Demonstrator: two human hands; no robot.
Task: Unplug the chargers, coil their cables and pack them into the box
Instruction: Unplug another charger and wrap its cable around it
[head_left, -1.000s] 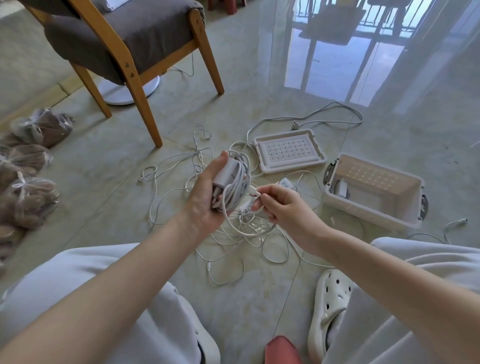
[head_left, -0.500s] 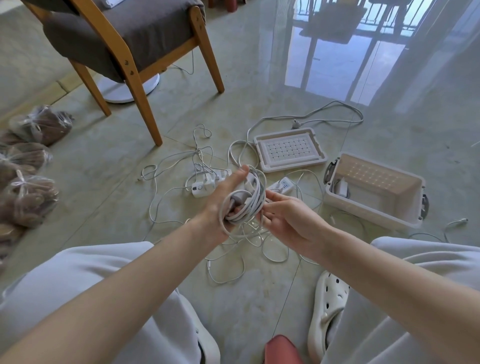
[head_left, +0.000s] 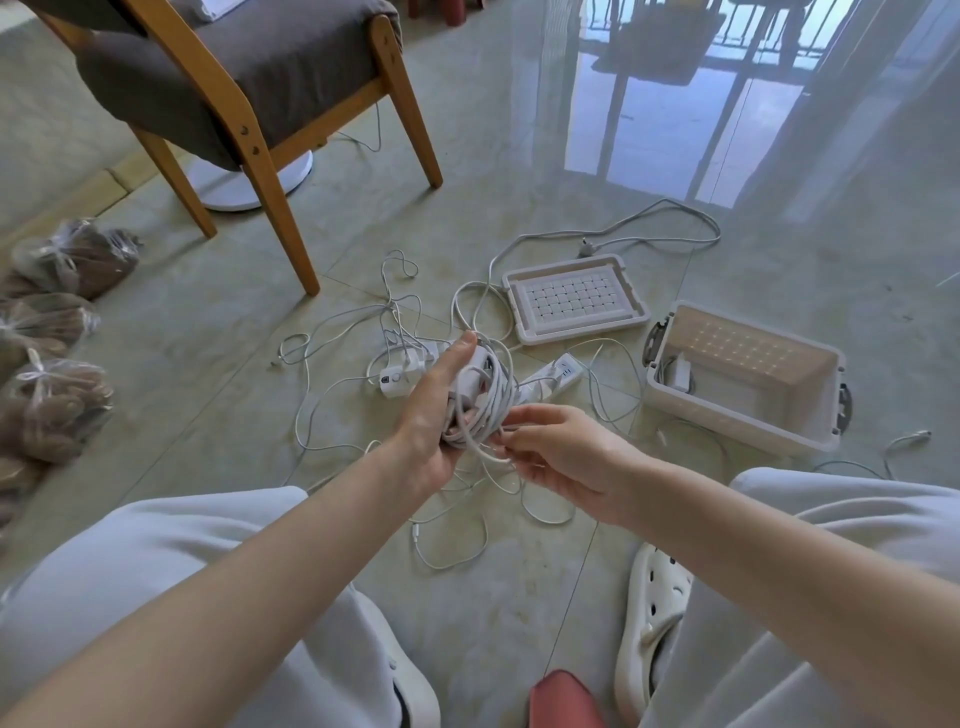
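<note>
Your left hand (head_left: 428, 415) is curled around a white charger (head_left: 467, 370) with its cable (head_left: 496, 402) looped round it, thumb lying straight along the top. You're holding it above the floor in front of your knees. Your right hand (head_left: 558, 452) pinches a strand of that same cable right beside the bundle. The fingertips sit partly behind the loops, so I can't tell exactly where the pinch lands. Most of the charger is buried under coils and palm, and its plug end is out of sight.

The box (head_left: 727, 423) sits open on the floor to your right, with one white adapter (head_left: 679, 370) at its left end, half hidden by the wall. The lid (head_left: 522, 317) lies flat just left of the box. A power strip (head_left: 556, 371) pokes out from behind the bundle, and a white plug block (head_left: 397, 374) sits in a tangle of loose cables (head_left: 332, 382). Any markings on either one are too small to read.

The chair (head_left: 249, 104) is cut off at the top edge, the plastic bags (head_left: 57, 400) at the left edge, and a red thing (head_left: 563, 701) at the bottom edge can't be identified.
</note>
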